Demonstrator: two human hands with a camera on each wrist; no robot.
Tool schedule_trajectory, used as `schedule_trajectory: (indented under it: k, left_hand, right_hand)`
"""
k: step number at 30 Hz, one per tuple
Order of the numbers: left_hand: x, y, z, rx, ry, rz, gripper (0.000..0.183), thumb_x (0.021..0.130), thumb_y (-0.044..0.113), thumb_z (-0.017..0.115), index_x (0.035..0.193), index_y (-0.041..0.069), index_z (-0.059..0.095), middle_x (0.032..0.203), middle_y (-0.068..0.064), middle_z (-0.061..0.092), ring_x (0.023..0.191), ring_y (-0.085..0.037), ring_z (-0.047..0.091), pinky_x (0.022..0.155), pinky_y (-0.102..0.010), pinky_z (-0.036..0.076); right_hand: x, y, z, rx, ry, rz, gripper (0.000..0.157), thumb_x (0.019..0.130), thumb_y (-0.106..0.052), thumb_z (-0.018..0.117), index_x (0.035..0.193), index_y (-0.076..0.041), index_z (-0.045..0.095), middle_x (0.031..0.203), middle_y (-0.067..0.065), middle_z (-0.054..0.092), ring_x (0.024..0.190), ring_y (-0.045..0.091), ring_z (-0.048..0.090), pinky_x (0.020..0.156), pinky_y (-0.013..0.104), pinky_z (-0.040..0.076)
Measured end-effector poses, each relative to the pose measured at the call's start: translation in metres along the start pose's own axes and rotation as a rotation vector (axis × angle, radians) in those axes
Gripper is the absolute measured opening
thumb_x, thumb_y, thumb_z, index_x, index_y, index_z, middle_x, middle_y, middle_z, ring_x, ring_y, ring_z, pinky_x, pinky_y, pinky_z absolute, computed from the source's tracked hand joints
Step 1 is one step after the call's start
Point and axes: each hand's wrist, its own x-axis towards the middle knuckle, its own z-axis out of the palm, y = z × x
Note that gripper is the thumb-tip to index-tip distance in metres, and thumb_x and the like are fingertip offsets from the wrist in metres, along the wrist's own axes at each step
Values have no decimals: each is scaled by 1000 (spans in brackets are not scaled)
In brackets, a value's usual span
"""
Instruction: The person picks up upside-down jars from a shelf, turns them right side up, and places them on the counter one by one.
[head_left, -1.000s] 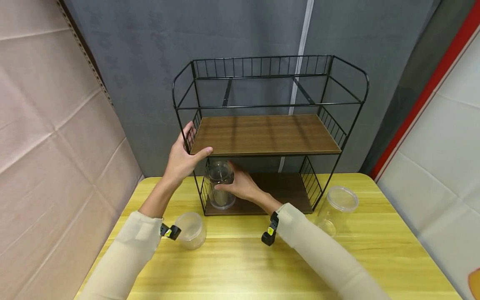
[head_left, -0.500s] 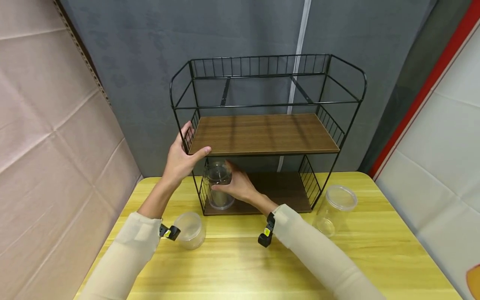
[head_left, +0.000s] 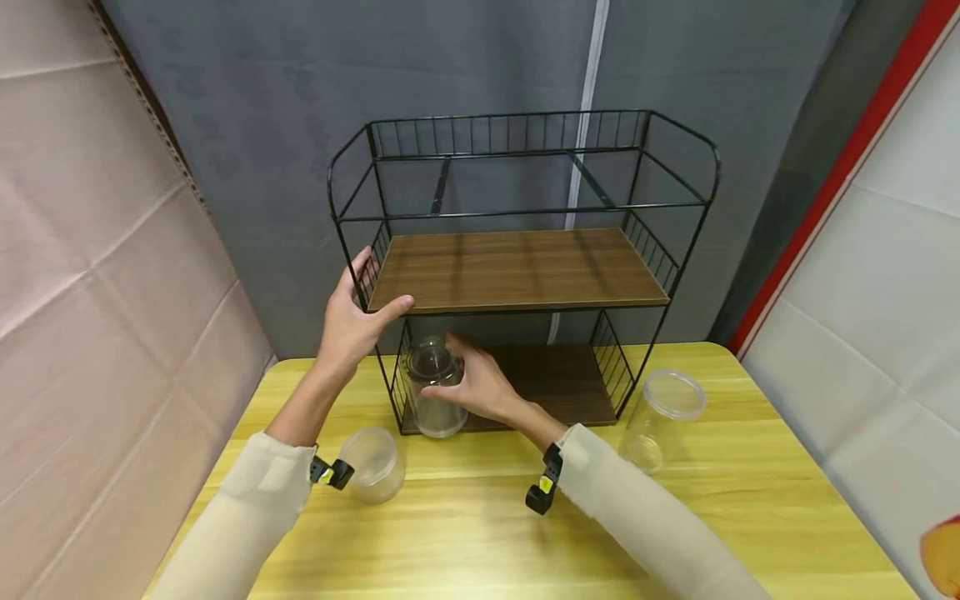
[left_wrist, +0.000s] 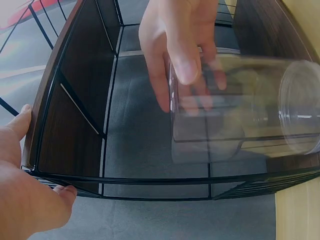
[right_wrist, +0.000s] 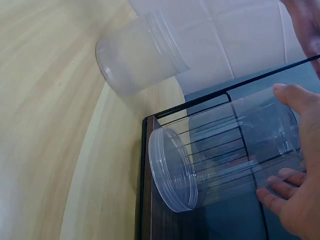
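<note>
A tall clear plastic jar (head_left: 437,418) stands at the left end of the rack's lower shelf (head_left: 551,387), its ringed lid end down. My right hand (head_left: 486,387) grips it near the upper end, thumb on one side and fingers on the other. The right wrist view shows the jar's ringed end (right_wrist: 172,170) at the shelf's front edge. My left hand (head_left: 347,333) holds the front left corner of the black wire rack (head_left: 525,215) at the middle shelf (head_left: 517,271). Its thumb lies at the board's front edge, with the fingers outside the side wires.
A short clear jar (head_left: 372,467) stands on the yellow wooden table (head_left: 480,533), in front of the rack's left end. A taller clear jar with a lid (head_left: 662,417) is beside the right end. A grey curtain (head_left: 300,150) hangs behind the rack.
The gripped jar has come slightly forward, its lower end now overlapping the shelf's front edge. My right hand moved with it. My left hand keeps its place on the rack; the head view shifted slightly.
</note>
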Motion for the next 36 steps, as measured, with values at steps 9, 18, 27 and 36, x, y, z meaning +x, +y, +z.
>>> schedule_trajectory:
  k: [9,18,27,36]
  left_hand:
    - [-11,2,0,14,31,33,100,91,28,87,169,18,27,173,-9,30,160,-21,26,131,-46,25]
    - [-40,7,-1,39,245,175,101,85,9,90,167,12,31,169,0,37,156,-17,34,129,-34,30]
    - [-72,12,4,-77,373,348,96,78,-14,86,160,3,39,161,-7,45,150,-24,43,126,-42,36]
    - [-110,5,24,-239,274,405,87,77,-22,79,155,-5,43,157,-17,48,149,-32,43,126,-37,34]
  right_hand:
    - [-23,-4,-14,6,10,-48,105,81,-42,93,162,-3,39,150,15,60,134,29,61,111,45,54]
    - [-51,-13,-30,52,6,-36,105,80,-39,94,164,-7,38,153,15,55,128,29,64,102,42,60]
    - [-78,-21,-51,104,38,-17,106,79,-33,96,165,-10,37,159,15,49,132,32,62,106,42,57]
    - [-98,-25,-78,255,90,-44,101,81,-19,95,164,-9,38,160,16,48,128,33,66,103,36,58]
